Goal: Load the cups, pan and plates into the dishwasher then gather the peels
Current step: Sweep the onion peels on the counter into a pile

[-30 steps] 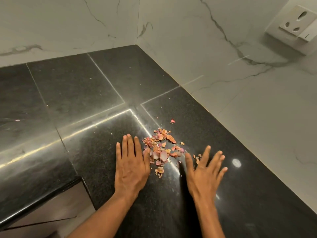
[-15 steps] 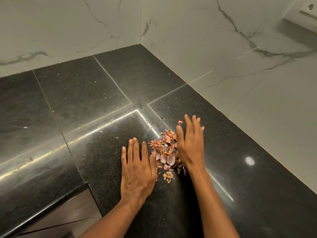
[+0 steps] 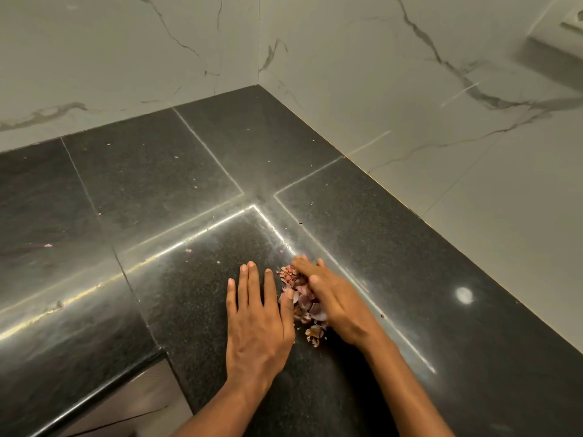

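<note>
A small heap of pink and brown peels (image 3: 301, 296) lies on the black granite counter (image 3: 189, 171), squeezed between my two hands. My left hand (image 3: 257, 316) lies flat on the counter with straight fingers, its thumb side against the heap. My right hand (image 3: 331, 298) stands on its edge on the heap's right side, fingers straight and leaning over the peels, hiding part of them. A few loose bits (image 3: 315, 334) lie at the near end of the heap.
Marble walls (image 3: 410, 89) meet in the corner behind the counter. A wall socket (image 3: 571, 23) shows at the top right edge. The counter's front edge (image 3: 104, 386) drops off at lower left. Tiny scraps (image 3: 48, 245) dot the counter at left.
My right hand swept from the right side in against the peels and pushed them leftward into a tighter heap against my left hand, which stayed flat on the counter.
</note>
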Available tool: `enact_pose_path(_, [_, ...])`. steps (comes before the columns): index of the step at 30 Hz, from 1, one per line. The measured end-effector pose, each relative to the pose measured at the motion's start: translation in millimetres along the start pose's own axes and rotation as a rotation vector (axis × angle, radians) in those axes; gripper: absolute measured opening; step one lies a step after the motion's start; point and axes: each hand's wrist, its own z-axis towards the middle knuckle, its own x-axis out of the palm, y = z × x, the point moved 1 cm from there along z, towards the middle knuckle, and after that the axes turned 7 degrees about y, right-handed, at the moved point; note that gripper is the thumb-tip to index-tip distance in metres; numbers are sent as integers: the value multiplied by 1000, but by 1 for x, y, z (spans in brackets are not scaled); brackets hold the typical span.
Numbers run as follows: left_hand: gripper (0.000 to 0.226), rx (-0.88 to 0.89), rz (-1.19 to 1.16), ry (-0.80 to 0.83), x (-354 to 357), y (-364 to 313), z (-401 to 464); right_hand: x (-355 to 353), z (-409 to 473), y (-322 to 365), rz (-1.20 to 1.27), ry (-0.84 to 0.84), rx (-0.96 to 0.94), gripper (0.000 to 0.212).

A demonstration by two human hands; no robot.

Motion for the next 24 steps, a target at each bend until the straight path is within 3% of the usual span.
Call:
enact_pose_path(2, [64, 2, 12, 10, 1, 1, 0, -11, -16, -2, 48, -198, 49, 43])
enact_pose_path(5, [66, 3, 9, 23, 1, 2, 0, -22, -43, -23, -146, -403, 193, 51])
enact_pose_path(9, [63, 18, -66, 9, -2, 3, 0, 3, -71, -33, -495, -203, 461, 87])
enact_pose_path(17, [60, 19, -443, -93, -4, 7, 1, 42, -35, -1, -553, -110, 138, 112])
enact_pose_path(21, [61, 22, -467, -99, -3, 8, 0, 46, -11, 0, -482, -114, 25, 99])
enact_pose_path(24, [60, 24, -463, -109, -2, 7, 0, 52, 10, 0, -522, -133, 9, 72])
